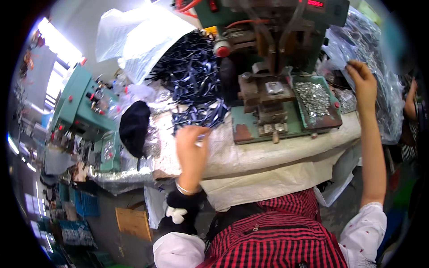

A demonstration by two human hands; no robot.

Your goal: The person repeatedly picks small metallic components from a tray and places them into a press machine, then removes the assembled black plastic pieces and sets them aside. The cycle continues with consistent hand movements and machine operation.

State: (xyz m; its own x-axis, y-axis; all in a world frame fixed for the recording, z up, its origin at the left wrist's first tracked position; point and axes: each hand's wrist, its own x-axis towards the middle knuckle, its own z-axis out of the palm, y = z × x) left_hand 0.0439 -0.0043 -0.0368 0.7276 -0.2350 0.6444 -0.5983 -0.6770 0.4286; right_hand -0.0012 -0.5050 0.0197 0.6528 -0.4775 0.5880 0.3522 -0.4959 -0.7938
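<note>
The left hand [192,149] rests on the cloth-covered bench [250,156], fingers curled shut on a small pale strap piece [199,139] whose long axis runs roughly left to right; its ends are hidden. Just beyond it lies a heap of dark blue straps [194,82], mostly pointing near-to-far. The right hand [363,80], raised at far right, pinches the edge of a clear plastic bag [353,42] (beside the tray of silver metal parts [315,98] on the green press machine [268,67]).
</note>
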